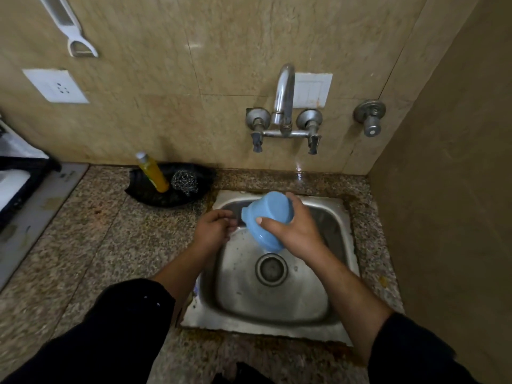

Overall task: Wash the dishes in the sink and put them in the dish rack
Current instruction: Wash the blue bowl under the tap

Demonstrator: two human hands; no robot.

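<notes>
My right hand (297, 232) grips a light blue plastic bowl (266, 214) over the steel sink (277, 314), bottom turned up and to the left, thumb across its side. My left hand (214, 230) hovers at the sink's left rim just beside the bowl, fingers loosely curled, and I see nothing in it. The sink basin shows only its drain (271, 268). No water runs from the tap (284, 101). A black dish rack (19, 187) shows partly at the left edge.
A yellow soap bottle (153, 173) and a steel scrubber (184, 181) sit in a black tray (144, 192) behind the sink on the granite counter (110, 245). A wall stands close on the right. A socket (55, 85) and a white peeler (74, 37) are on the back wall.
</notes>
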